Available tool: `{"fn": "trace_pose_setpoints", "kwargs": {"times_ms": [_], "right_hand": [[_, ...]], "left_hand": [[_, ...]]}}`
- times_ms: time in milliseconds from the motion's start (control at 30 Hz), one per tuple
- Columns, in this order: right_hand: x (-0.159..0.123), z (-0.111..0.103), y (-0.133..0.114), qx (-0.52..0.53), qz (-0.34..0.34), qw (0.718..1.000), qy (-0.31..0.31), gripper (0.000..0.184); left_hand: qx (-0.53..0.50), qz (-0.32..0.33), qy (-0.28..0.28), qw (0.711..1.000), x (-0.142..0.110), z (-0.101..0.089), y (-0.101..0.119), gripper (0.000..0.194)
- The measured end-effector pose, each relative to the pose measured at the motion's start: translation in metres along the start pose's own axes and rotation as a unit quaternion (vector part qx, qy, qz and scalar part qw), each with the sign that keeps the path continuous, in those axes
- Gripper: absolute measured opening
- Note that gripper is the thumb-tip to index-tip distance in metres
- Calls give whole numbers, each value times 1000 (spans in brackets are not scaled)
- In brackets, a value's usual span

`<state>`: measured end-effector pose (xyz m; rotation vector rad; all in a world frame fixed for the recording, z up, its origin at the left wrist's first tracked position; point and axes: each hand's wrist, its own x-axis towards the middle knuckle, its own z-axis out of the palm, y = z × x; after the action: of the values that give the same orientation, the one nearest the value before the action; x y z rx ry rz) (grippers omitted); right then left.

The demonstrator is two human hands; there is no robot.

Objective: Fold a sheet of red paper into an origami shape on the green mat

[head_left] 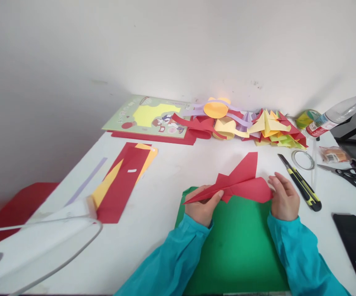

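Note:
A folded red paper plane [242, 183] is held just above a green paper sheet [236, 250] on the white table [178, 164]. My left hand [202, 207] pinches its pointed nose end, thumb on top. My right hand [284, 197] grips the wide tail end, fingers curled over the paper's edge. Both arms wear teal sleeves.
Red and yellow sheets [124, 179] lie at left beside a white lamp head [32, 242]. Folded paper crafts [245, 125] and a craft book [148, 117] line the wall. At right are a utility knife [301, 183], tape roll [303, 159], scissors [347, 174], bottle [340, 113] and phone [355, 242].

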<state>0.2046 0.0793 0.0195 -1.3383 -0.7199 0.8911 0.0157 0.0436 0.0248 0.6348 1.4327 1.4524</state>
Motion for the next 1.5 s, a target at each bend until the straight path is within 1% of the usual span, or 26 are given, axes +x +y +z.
{"fn": "trace_pose_setpoints", "kwargs": {"times_ms": [33,67,100,133,167,200,267,300,333,400,433,533,633,667,733,767,800,833,867,900,933,1000,1067,1233,1400,1500], "right_hand": [[-2,-1,-3,-63,-99,993,6,42],[-6,-2,-7,-124,-198,972,5,48],[-11,-1,-11,-188,-275,943,-23,51],[-17,0,-14,-257,-335,903,-77,51],[-22,1,-17,-299,-398,860,-110,54],[-26,2,-19,-333,-444,819,-143,54],[-31,4,-20,-389,-508,744,-190,49],[-31,4,-19,-407,-525,717,-211,46],[-30,4,-19,-419,-534,697,-232,43],[-26,3,-20,-425,-527,683,-274,37],[-25,2,-22,-425,-513,686,-293,31],[-21,3,-35,-433,-447,711,-326,14],[-20,11,-54,-420,-372,743,-365,18],[-19,14,-60,-405,-339,761,-377,20],[-17,20,-66,-347,-228,813,-408,22],[-15,23,-66,-304,-148,838,-428,23],[-13,24,-63,-255,-57,855,-448,24],[-12,26,-59,-206,36,860,-466,26],[-10,26,-53,-164,117,855,-478,28],[-9,27,-47,-135,178,854,-470,29],[-8,27,-39,-123,213,852,-462,31],[-8,27,-26,-130,231,844,-466,30],[-9,27,-17,-147,220,843,-469,29],[-11,28,-6,-164,182,852,-463,30],[-11,25,1,-169,181,840,-483,28],[-13,24,2,-171,166,849,-471,26]], "left_hand": [[35,32,-6,999,-4,3,2,12],[63,58,-16,996,-8,5,4,10],[87,83,-26,992,-12,8,5,8],[101,100,-38,989,-14,10,6,6],[111,116,-53,986,-16,12,6,5],[119,133,-71,981,-17,12,6,3],[128,165,-116,971,-16,12,7,5],[131,181,-140,965,-14,11,7,8],[131,195,-164,958,-13,10,8,10],[131,211,-212,945,-9,8,10,11],[130,211,-234,940,-8,8,11,10],[122,190,-278,934,-4,6,14,10],[73,144,-275,948,-1,8,18,7],[43,118,-268,955,1,9,19,7],[-25,52,-261,964,8,11,23,15],[-51,13,-274,960,12,11,25,19],[-68,-24,-297,952,17,12,27,23],[-72,-58,-330,939,22,13,28,25],[-67,-85,-364,925,26,14,29,26],[-62,-102,-385,915,30,15,30,26],[-59,-112,-403,906,33,16,30,26],[-60,-119,-425,895,37,16,27,27],[-58,-118,-430,893,38,16,23,27],[-23,-116,-379,918,40,12,4,24],[-38,-125,-380,916,42,11,-13,26],[-25,-115,-352,929,42,13,-17,27]]}}
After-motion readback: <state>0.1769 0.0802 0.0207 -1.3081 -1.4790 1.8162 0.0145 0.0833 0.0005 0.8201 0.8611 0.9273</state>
